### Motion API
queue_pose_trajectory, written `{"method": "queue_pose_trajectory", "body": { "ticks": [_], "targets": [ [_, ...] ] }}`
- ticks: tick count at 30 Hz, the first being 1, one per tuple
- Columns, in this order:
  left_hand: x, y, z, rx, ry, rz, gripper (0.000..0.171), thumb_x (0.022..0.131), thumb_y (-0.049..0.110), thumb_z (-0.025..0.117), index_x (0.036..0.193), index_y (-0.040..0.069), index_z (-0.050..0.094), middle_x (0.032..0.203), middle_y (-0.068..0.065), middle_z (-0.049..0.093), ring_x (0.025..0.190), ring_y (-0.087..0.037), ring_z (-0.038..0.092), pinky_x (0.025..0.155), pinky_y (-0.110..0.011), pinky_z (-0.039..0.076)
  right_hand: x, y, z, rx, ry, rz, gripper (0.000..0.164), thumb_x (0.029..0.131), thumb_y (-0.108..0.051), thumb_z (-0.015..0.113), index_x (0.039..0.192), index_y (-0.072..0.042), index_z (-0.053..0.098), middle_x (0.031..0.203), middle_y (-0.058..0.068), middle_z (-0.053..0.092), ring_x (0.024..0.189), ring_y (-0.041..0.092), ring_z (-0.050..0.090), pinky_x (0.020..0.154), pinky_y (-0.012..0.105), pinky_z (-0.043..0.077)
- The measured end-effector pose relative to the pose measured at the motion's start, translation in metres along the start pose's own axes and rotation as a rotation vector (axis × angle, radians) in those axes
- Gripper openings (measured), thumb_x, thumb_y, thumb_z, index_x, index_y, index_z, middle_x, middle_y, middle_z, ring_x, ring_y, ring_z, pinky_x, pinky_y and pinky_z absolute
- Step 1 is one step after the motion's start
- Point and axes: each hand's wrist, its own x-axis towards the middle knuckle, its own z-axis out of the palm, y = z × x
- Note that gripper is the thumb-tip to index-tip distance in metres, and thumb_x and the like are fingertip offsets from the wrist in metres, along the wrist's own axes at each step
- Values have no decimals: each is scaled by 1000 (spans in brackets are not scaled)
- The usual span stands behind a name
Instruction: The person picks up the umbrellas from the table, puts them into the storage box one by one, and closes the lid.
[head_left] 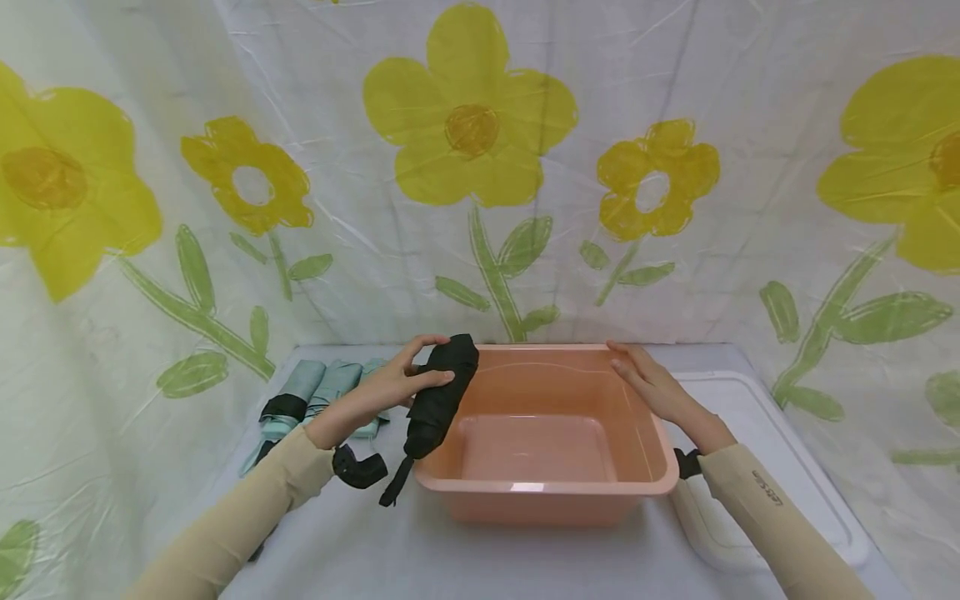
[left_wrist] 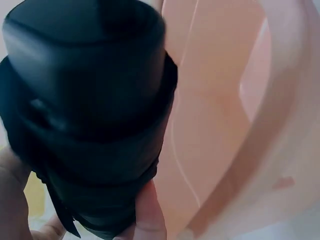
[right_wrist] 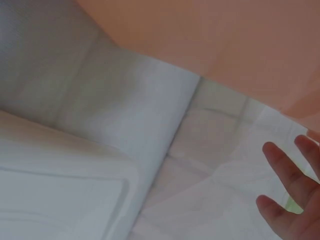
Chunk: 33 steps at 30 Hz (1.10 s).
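Note:
My left hand [head_left: 401, 379] grips a folded black compact umbrella [head_left: 442, 392], thumb across its near side. The umbrella is tilted over the left rim of a salmon-pink plastic basin [head_left: 543, 487], its wrist strap dangling at the lower end. In the left wrist view the umbrella's end [left_wrist: 85, 75] fills much of the picture, with the basin wall behind it. At the basin's far right corner my right hand [head_left: 648, 383] touches the rim, fingers extended. The right wrist view catches some of its spread fingers [right_wrist: 290, 172] beside the basin's outer wall.
Several folded light-teal cloth bundles [head_left: 303, 379], one with a black band, lie left of the basin. A white lid-like panel [head_left: 787, 450] lies on the table to the right, partly under my forearm. A flower-printed sheet [head_left: 345, 275] hangs behind the table.

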Motion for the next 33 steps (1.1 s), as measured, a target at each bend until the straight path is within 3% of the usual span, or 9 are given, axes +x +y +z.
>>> {"method": "queue_pose_trajectory", "body": {
  "ticks": [6,13,28,33],
  "targets": [
    [9,7,7,-47,-78,-11,65,87,40,62,139,32,23,120,-21,54,94,-25,63,71,-40,53,-2,-2,-1,-1,-15,22,52,100,-37,36,142,-7,32,145,16,33,133,39,29,104,58,24],
    [24,13,17,-82,-118,-40,68,87,36,64,138,30,20,128,-23,46,96,-30,63,72,-43,54,-1,-1,-1,1,-29,37,52,100,-39,35,142,-8,32,146,15,33,133,38,29,103,58,25],
    [49,22,39,-114,-182,-47,65,86,35,65,136,30,25,127,-18,48,93,-29,65,73,-43,54,-1,-1,-1,-11,-18,19,52,100,-37,36,142,-7,32,146,16,32,133,39,28,103,58,24],
    [55,24,49,-151,-236,-46,66,88,31,62,137,26,19,130,-21,45,95,-30,64,75,-43,54,-2,-4,-3,-10,-25,37,52,100,-39,35,143,-10,31,147,15,31,134,39,28,103,58,24]
  ]
}}
